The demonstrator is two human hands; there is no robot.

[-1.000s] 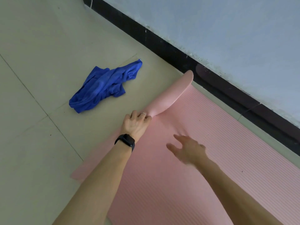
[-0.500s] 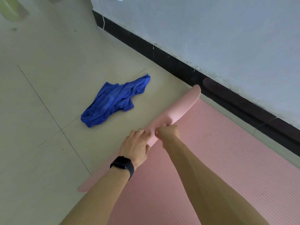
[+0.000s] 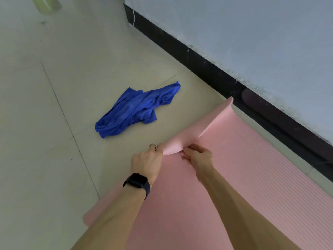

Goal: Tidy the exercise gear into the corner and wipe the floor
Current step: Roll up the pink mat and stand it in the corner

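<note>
A pink ribbed exercise mat (image 3: 252, 168) lies on the tiled floor along the wall, its short end lifted and curled back over itself. My left hand (image 3: 146, 161), with a ring and a black watch on the wrist, grips the lifted edge from the left. My right hand (image 3: 198, 156) pinches the same edge just beside it, fingers curled under the fold. A crumpled blue cloth (image 3: 137, 109) lies on the floor beyond the mat's end, apart from both hands.
A black skirting board (image 3: 216, 74) runs under the pale wall on the right. A blurred green object (image 3: 46, 4) sits at the top left. Beige floor tiles (image 3: 45, 141) spread out to the left.
My right hand came off the flat mat and took hold of the lifted edge next to my left hand. The mat's end has curled up higher.
</note>
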